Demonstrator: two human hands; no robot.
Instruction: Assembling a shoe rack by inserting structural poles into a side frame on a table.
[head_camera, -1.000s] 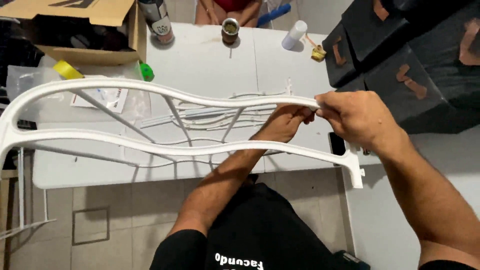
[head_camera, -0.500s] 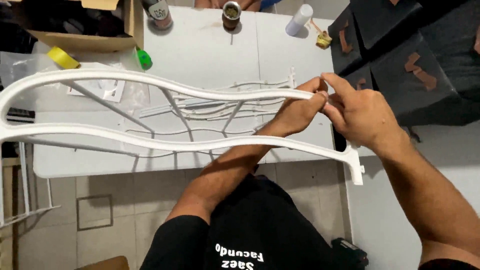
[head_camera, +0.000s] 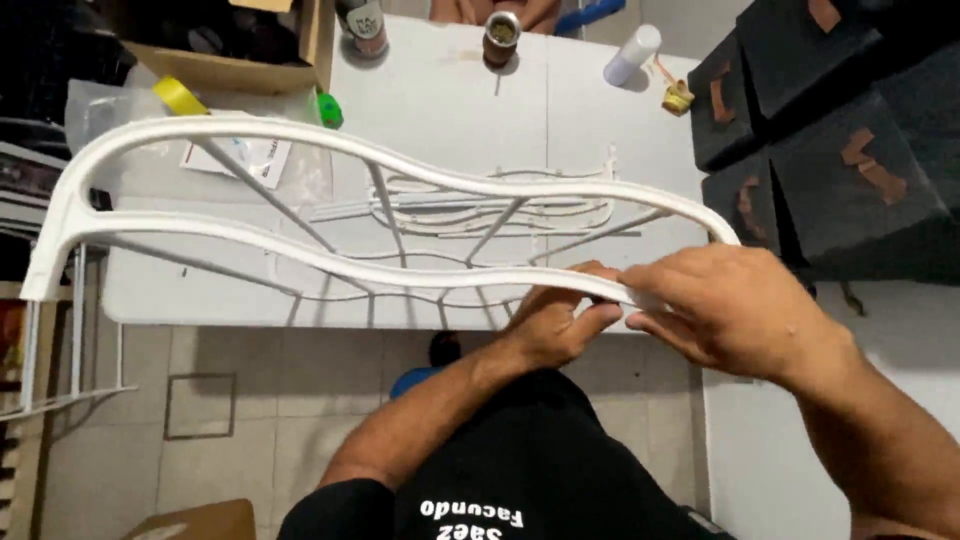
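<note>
Two hands are closed on the near rail of a long white wavy frame (head_camera: 380, 215): the left hand (head_camera: 555, 325) pinches it from below, the right hand (head_camera: 730, 310) clamps it from above. The frame is held above the near edge of the white table (head_camera: 480, 100), stretching away leftward from the grip. Being gripped only at one end, it could sag, twist or crack. Cans (head_camera: 500, 35) are seen at the far edge.

both hands (head_camera: 735, 310) shifted from upper rail to lower rail of white wavy frame (head_camera: 300, 255)
</note>
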